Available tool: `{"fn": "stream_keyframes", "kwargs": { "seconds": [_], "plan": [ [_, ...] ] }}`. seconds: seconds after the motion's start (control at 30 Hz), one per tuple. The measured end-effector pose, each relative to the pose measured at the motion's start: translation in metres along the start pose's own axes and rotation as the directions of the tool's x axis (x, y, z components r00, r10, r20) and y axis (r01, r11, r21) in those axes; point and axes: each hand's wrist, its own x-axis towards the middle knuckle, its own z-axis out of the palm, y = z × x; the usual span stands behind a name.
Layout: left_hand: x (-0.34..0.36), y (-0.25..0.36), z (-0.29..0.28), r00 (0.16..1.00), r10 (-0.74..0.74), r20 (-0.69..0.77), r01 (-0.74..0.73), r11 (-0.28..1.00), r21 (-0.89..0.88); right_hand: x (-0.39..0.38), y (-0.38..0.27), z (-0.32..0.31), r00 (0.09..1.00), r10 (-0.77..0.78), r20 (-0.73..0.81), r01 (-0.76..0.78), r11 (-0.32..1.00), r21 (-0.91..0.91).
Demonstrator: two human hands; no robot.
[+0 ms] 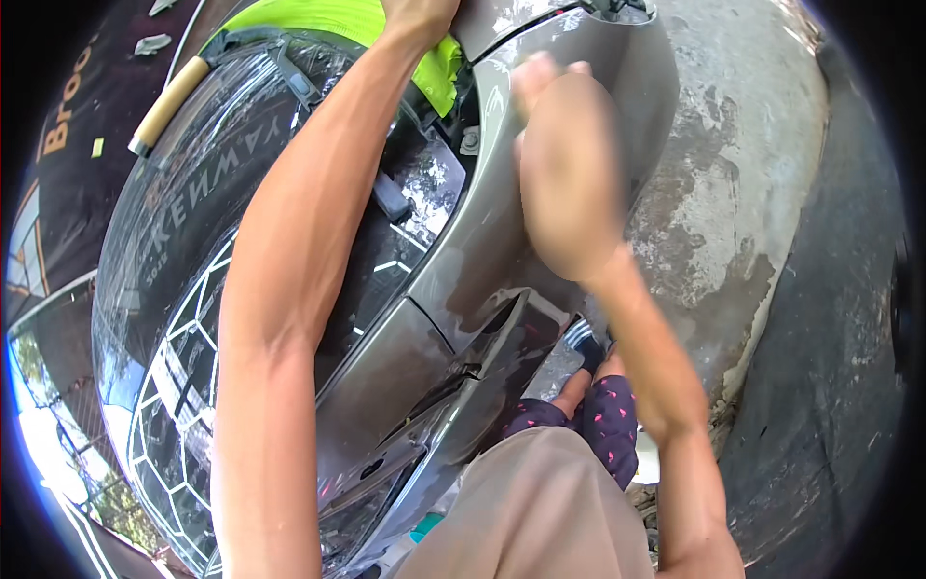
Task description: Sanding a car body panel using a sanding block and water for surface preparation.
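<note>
My left hand (421, 13) is at the top edge, and the frame cuts off its fingers. Beside and below it is a bright yellow-green cloth (439, 77), spread along the base of a car's windshield. Whether the hand grips the cloth does not show. My left forearm reaches across the windshield (207, 174). My right hand (571, 179) is smeared by motion over the car's grey fender (497, 164). I cannot make out its grip, or whether it touches the panel.
A tan cylindrical handle (172, 104) lies at the windshield's upper left edge, near a dark wiper arm (297, 72). White honeycomb lines and lettering mark the glass. Worn concrete (714, 164) runs along the car's right, then a dark surface (820, 386). My legs stand close to the car.
</note>
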Motion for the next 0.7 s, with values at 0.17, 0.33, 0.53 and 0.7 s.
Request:
{"fn": "stream_keyframes", "kwargs": {
  "seconds": [0.17,0.33,0.53,0.7],
  "plan": [
    [0.009,0.003,-0.004,1.000,0.011,-0.005,-0.011,0.999,0.033,-0.058,-0.025,-0.008,0.993,-0.090,0.075,0.089,0.996,0.023],
    [0.003,-0.001,-0.002,1.000,0.015,0.019,-0.015,1.000,0.018,-0.100,-0.069,0.010,0.968,-0.246,0.057,0.234,0.958,0.167],
    [0.000,-0.003,-0.001,0.999,0.033,0.036,-0.036,0.996,0.083,-0.096,-0.100,0.003,0.968,-0.206,0.144,0.171,0.960,0.222],
    [0.003,0.000,-0.003,0.998,0.008,0.058,-0.010,0.999,0.037,-0.040,-0.068,0.000,0.986,-0.138,0.094,0.135,0.990,0.043]
  ]
}}
